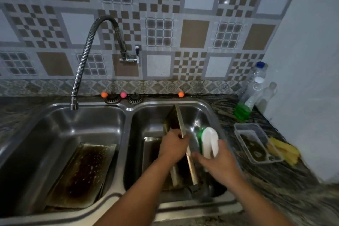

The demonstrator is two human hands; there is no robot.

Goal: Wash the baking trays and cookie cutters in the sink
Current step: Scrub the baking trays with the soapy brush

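**Two hands work a baking tray in a double sink**

A person's left hand [173,146] curls over the upper edge of a metal baking tray [178,123] stood on its side in the right basin [203,113], fingers wrapped on the far face and thumb on the near one, gripping the rim about halfway along its length. Just to the right, the right hand [218,161] grips the white handle of a scrub brush [209,141], whose green bristle side faces the tray's surface; the fingertips lie close to the tray's edge, though whether they touch it cannot be told. A second, darker tray [152,148] lies lower in the same basin behind the left wrist. In the left basin [60,117], a browned, stained tray [82,174] leans against the dividing wall. On the marbled counter [275,180] to the right sit a clear plastic container [255,143] and a yellow cloth [283,149] touching it. Farther back, a bottle with green liquid [247,101] stands in the corner beside a smaller clear bottle [268,93]. A flexible chrome faucet [86,57] arches from the patterned tile wall [194,33] over the left basin, with two sink strainers [134,98] and small coloured balls [104,94] along the back ledge.
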